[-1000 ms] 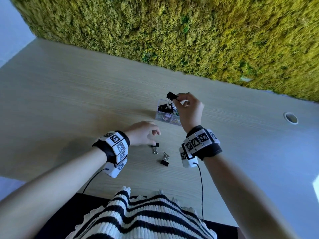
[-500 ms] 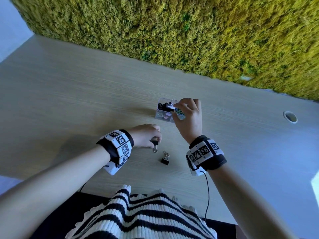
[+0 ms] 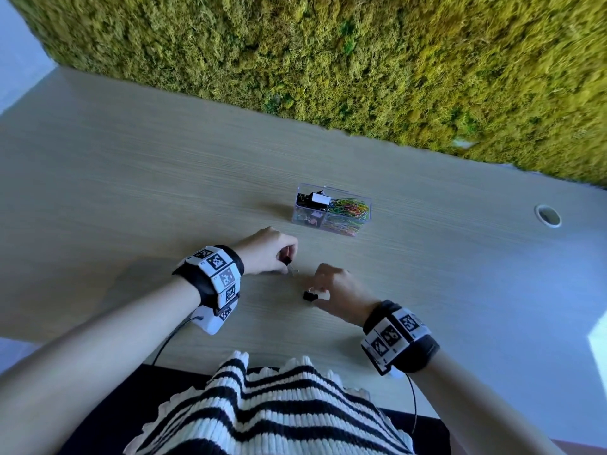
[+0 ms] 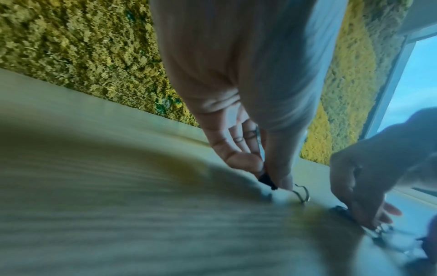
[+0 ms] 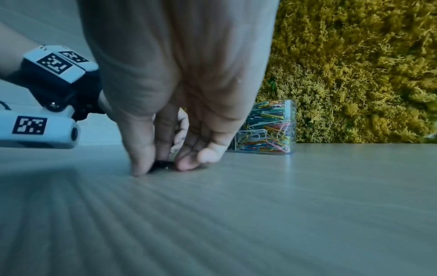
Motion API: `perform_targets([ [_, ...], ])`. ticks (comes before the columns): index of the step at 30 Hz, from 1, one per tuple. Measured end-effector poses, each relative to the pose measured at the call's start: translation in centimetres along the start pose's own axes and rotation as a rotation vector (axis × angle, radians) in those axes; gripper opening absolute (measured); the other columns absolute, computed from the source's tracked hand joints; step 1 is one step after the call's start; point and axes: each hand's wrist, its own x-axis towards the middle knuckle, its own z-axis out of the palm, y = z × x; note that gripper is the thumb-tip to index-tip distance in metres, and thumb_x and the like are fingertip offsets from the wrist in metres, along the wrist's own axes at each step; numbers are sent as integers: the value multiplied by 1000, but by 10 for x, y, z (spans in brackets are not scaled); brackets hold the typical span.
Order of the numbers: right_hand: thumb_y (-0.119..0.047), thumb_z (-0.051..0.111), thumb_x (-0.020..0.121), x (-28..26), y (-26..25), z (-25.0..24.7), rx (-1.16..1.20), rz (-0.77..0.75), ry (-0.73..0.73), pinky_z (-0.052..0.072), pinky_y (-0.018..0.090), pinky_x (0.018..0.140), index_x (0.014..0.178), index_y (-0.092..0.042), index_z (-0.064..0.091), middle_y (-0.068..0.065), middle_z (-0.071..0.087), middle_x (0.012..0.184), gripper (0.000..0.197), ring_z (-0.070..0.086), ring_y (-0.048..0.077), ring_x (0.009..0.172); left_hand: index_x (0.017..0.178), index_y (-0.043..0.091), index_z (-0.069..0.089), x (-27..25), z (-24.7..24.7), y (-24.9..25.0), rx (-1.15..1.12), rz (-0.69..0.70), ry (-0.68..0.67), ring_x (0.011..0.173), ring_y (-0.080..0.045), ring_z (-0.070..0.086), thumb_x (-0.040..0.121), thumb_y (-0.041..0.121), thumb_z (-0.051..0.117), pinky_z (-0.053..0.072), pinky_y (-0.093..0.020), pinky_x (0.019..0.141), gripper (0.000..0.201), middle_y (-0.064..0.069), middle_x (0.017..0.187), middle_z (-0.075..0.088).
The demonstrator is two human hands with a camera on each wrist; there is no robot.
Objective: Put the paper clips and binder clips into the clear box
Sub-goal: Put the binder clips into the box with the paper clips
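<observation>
The clear box (image 3: pixel 331 210) stands mid-table, with black binder clips in its left part and coloured paper clips (image 5: pixel 264 128) in its right part. Near the table's front, my left hand (image 3: pixel 282 257) pinches a small black binder clip (image 3: pixel 290 265) just above the wood; its wire handles (image 4: pixel 302 194) point down to the right. To its right, my right hand (image 3: pixel 323 290) reaches down on a second black binder clip (image 3: pixel 308 295) that lies on the table, thumb and fingers closing round it (image 5: pixel 160 165).
A wall of yellow-green moss (image 3: pixel 361 60) runs along the table's far edge. A round cable hole (image 3: pixel 548 215) sits at the right. The wooden table (image 3: pixel 131 192) stretches wide to the left of the box. Wrist cables hang over the front edge.
My right hand left the box without its clip and came back down to the clip on the table. My left hand has lifted its binder clip slightly.
</observation>
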Motion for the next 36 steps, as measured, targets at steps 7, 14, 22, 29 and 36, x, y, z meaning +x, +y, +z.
perform_targets([
  [7,-6,52,77,1,6,-9,17,73,62,50,36,69,96,-22,66,5,58,95,29,58,26,78,81,12,63,2,-41,-2,-282,22,505,56,-2,62,78,10,73,52,-16,55,10,2,73,66],
  [14,-12,54,79,5,5,-13,3,83,57,50,35,68,91,-18,65,4,57,93,18,57,25,76,86,8,67,41,-81,21,-262,102,693,64,-5,65,79,7,70,55,-17,61,9,-1,76,69],
  [22,-28,61,78,20,-7,-15,-74,204,40,47,32,65,87,-17,65,7,55,94,15,58,31,78,76,8,69,66,-77,29,-92,17,445,65,-9,62,76,6,73,55,-24,64,4,-2,75,69],
  [29,-14,53,82,24,-14,-10,-129,209,91,50,34,67,91,-14,68,9,56,100,18,58,31,80,78,10,71,61,-70,25,-46,35,498,66,-9,52,78,11,72,45,-22,64,2,-1,80,60],
  [36,-5,47,82,28,-16,-3,-186,156,117,50,36,66,94,-12,65,10,56,101,22,52,30,92,75,14,67,28,-59,13,-124,79,706,62,-13,51,77,11,72,44,-19,59,6,-1,77,58],
])
